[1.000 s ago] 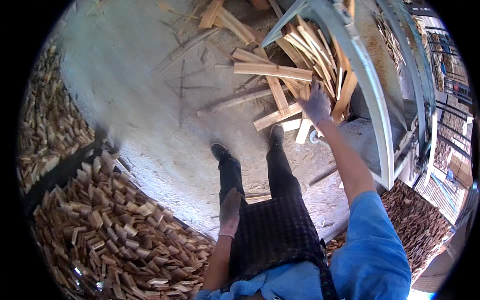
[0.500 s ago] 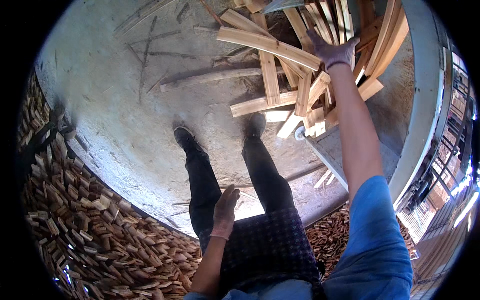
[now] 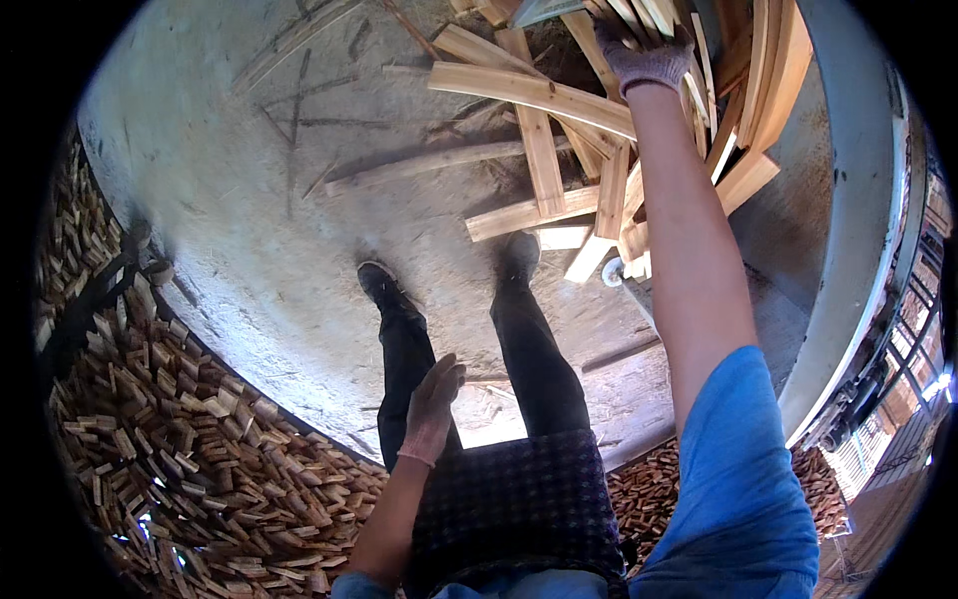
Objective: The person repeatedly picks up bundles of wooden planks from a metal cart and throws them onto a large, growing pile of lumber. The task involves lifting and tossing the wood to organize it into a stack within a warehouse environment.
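Note:
At the top right, my right hand (image 3: 647,62) in a pale knitted glove reaches far out over a heap of cut wooden strips. Its fingers and thumb go round the ends of several upright strips (image 3: 654,16); the fingertips are partly hidden among the wood. My left hand (image 3: 436,399), also gloved, hangs in front of my left thigh, fingers stretched out, with nothing in it. Longer flat boards (image 3: 539,98) lie crisscrossed to the left of my right forearm.
A pale metal frame (image 3: 848,220) curves down the right side, with a small white wheel (image 3: 613,272) near the heap. Wood pieces (image 3: 200,449) are piled densely at the lower left. Loose sticks (image 3: 429,165) lie on the concrete floor (image 3: 239,230) ahead of my feet.
My right hand has moved farther out and slightly left, from spread over the strips to closing round some of them. My left hand has shifted a little left and up.

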`<action>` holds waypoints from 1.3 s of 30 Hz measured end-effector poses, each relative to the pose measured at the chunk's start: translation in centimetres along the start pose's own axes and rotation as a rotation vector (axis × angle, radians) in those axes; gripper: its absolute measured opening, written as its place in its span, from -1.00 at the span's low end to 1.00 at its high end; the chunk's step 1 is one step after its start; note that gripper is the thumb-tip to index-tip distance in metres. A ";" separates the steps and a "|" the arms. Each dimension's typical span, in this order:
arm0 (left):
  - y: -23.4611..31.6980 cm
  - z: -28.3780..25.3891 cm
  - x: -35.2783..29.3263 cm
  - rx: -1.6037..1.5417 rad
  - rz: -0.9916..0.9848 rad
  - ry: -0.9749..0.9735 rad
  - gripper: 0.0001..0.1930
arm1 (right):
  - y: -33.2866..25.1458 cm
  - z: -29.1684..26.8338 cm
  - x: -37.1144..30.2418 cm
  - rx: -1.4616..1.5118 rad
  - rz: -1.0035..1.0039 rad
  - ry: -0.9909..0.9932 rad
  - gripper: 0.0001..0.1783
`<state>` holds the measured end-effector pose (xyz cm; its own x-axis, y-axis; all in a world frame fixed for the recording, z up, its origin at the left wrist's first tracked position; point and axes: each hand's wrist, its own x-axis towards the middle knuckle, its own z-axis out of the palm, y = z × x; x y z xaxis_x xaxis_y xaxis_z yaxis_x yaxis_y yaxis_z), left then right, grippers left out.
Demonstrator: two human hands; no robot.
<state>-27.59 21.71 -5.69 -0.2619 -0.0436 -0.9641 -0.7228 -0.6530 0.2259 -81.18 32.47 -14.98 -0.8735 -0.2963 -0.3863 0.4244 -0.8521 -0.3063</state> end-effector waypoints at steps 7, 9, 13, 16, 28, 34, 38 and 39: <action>5.1 0.6 6.0 0.086 0.127 -0.032 -0.58 | -1.2 -2.8 1.0 0.087 -0.092 0.214 -0.71; 8.5 1.3 8.2 0.085 0.249 -0.125 -0.58 | -1.3 -2.8 0.8 0.033 -0.147 0.308 -0.74; 14.9 4.0 10.5 0.072 0.385 -0.112 -0.48 | -0.9 -5.4 -5.1 0.078 0.000 0.017 -0.26; 18.8 7.8 12.4 0.107 0.436 -0.154 -0.42 | -0.9 -9.3 -13.0 0.148 0.189 -0.046 -0.44; 17.5 24.7 19.4 0.888 0.317 -0.601 0.18 | 0.0 -15.8 -26.4 -0.536 -0.020 0.607 -0.19; 12.5 20.0 10.1 0.977 0.247 -0.440 -0.21 | 2.1 -8.1 -35.8 -0.768 0.181 0.820 -0.05; 9.0 9.9 3.9 0.887 0.259 -0.320 -0.33 | 7.4 -4.4 -43.8 -0.708 0.432 0.812 -0.09; 8.2 7.2 2.2 0.825 0.226 -0.320 -0.36 | 8.5 -5.8 -46.4 -0.669 0.495 0.809 -0.17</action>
<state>-38.72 21.69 -4.99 -0.5287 0.1871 -0.8280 -0.8284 0.0991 0.5513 -35.64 41.49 -4.70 -0.2714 0.0349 -0.9618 0.9295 -0.2499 -0.2713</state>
